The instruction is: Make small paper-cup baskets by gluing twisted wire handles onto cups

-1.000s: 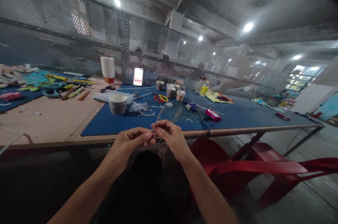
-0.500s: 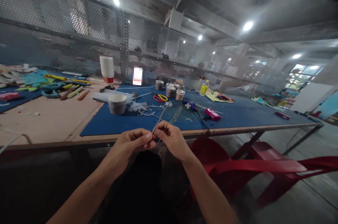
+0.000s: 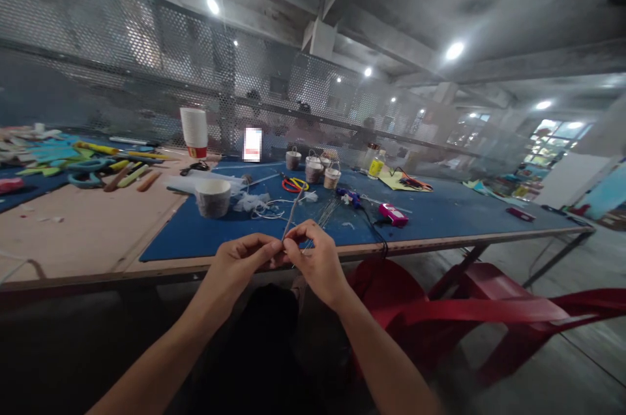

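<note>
A perforated metal screen (image 3: 195, 69) ran along the back edge of the worktop (image 3: 88, 226), whose bare wood showed towards the left. A blue mat (image 3: 186, 242) covered the middle and right of the top, reaching close to the front edge. A red plastic chair (image 3: 489, 310) stood by the front edge, right of the person.

The left hand (image 3: 239, 263) and the right hand (image 3: 320, 263) met at the front edge, fingertips close together.

Near the back edge, left of centre, rose a stack of paper cups (image 3: 194, 131). A grey-covered cup (image 3: 212, 199) sat upright on the mat's left part, nearer the front edge. Towards the back edge, right of the cup stack, small handled buckets (image 3: 313, 171) were grouped, with a yellow-labelled bottle (image 3: 376, 167) to their right. A blue glue gun (image 3: 348, 196) lay on the mat, its cord trailing over the front edge, and a pink box (image 3: 392, 214) was just beside it. Thin wires (image 3: 328, 211) lay behind the right hand.

The thin grey-brown strand (image 3: 292, 211) leaned up from between the two hands, tilted slightly right. Both hands pinched its lower end between thumb and fingers; the exact grip point was hidden.
</note>
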Action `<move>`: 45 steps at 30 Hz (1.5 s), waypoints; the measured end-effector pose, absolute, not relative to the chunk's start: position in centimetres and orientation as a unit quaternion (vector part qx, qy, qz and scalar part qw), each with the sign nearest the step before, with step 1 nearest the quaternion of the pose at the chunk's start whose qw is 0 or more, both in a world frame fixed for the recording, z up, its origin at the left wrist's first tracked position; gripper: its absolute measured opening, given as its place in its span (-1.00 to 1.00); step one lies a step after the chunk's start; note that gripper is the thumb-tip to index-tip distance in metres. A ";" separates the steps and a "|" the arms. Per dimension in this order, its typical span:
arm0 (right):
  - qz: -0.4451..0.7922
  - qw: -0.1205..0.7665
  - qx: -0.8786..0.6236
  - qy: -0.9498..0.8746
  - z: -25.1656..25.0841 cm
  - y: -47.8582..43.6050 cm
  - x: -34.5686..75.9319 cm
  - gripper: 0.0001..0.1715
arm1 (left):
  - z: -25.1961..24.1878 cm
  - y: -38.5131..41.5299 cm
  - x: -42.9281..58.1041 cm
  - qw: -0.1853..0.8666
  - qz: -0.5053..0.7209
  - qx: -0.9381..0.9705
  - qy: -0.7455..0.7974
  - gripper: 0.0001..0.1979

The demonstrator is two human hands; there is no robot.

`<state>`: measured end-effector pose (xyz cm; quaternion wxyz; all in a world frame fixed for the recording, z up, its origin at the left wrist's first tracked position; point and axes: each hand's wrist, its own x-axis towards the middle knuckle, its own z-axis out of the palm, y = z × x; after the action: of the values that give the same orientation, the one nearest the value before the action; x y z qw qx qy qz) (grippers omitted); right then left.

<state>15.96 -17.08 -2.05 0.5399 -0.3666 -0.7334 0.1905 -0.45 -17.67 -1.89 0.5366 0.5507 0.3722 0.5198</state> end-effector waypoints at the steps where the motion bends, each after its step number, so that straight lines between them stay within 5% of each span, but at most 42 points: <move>1: 0.182 0.543 -0.366 -0.734 -2.0 -16.9 16.0 -0.96 | -1.8 -17.3 -0.4 0.532 0.521 0.552 0.377 -0.79; 9: 0.100 0.541 -0.394 -0.736 -1.2 -13.8 17.1 -0.98 | -0.7 -13.2 0.5 0.513 0.504 0.557 0.415 -0.76; 29: 0.198 0.528 -0.394 -0.725 -0.4 -3.2 22.5 -0.76 | 0.4 -2.9 4.0 0.648 0.466 0.491 0.350 -0.82; 33: 0.053 0.457 -0.493 -0.738 -0.5 -0.6 26.7 -0.80 | 0.1 -1.9 3.8 0.653 0.462 0.483 0.357 -0.80; 37: -0.108 0.252 -0.688 -0.672 -0.6 1.6 31.3 -0.79 | 0.0 -1.8 3.6 0.647 0.468 0.481 0.363 -0.79; 40: -0.098 0.119 -0.754 -0.639 -0.9 2.5 33.1 -0.63 | 0.2 -1.9 3.6 0.637 0.468 0.480 0.380 -0.78; 45: -0.087 0.085 -0.786 -0.606 -1.0 3.7 34.2 -0.48 | 0.3 -1.6 3.4 0.624 0.464 0.492 0.391 -0.80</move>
<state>34.21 3.65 -1.02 0.0852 -0.7861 -0.6061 -0.0865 3.37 -1.57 0.29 0.6237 0.4923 0.3913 0.4642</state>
